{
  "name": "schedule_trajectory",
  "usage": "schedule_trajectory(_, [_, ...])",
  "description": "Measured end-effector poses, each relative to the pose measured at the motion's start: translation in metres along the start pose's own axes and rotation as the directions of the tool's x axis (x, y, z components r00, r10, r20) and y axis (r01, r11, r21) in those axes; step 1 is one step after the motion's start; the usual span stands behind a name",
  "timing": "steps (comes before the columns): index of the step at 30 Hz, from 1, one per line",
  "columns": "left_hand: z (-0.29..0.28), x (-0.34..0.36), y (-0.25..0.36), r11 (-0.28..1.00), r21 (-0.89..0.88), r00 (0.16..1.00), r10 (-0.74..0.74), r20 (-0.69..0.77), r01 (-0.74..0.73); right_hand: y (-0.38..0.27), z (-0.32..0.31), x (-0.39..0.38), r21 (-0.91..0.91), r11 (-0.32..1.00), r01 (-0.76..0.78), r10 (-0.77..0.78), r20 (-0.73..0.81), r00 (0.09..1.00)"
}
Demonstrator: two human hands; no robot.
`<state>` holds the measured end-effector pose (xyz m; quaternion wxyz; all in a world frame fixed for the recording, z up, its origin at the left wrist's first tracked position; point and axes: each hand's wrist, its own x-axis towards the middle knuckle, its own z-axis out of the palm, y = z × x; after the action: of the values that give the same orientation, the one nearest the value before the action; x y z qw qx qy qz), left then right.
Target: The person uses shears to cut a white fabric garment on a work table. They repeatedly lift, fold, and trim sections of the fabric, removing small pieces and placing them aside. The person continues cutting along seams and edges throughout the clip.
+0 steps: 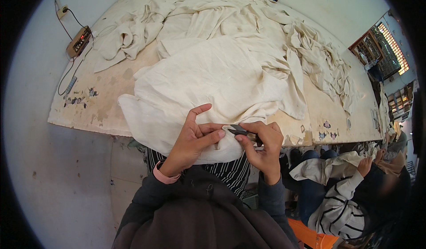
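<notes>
A large piece of cream cloth [199,75] spreads over the table's near edge and hangs down onto my lap. My left hand [191,135] pinches a fold of it between thumb and forefinger, and another finger sticks up. Between the thumb and fingers of my right hand [264,144] is a small pair of black thread snips [239,130]. Their tip meets the cloth right beside my left fingertips. Whether the blades are apart is too small to make out.
More crumpled cream cloth [321,62] lies along the back and right of the worn table [111,82]. On the left, a brown box [78,41] with red lights and cables stands by the wall. At right, a person in a striped sleeve [341,207] handles pale cloth [326,167].
</notes>
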<state>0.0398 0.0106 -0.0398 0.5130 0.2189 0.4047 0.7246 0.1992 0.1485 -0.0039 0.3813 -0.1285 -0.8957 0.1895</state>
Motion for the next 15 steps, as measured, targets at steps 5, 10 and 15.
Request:
schedule_trajectory(5, [0.000, -0.001, 0.000, 1.000, 0.001, 1.000, 0.002, -0.013, -0.002, 0.005, 0.005, -0.001, -0.059, 0.994, 0.091, -0.094, -0.052, 0.994])
schedule_trajectory(10, [0.000, -0.001, 0.003, 1.000, -0.001, 1.000, 0.008, -0.016, -0.008, 0.009, 0.003, -0.007, 0.005, 1.000, -0.003, 0.004, -0.064, 0.998])
schedule_trajectory(15, [-0.002, 0.000, 0.002, 1.000, -0.005, 0.999, 0.017, -0.029, -0.017, 0.018, 0.010, -0.011, 0.177, 0.984, -0.029, 0.040, -0.061, 0.997])
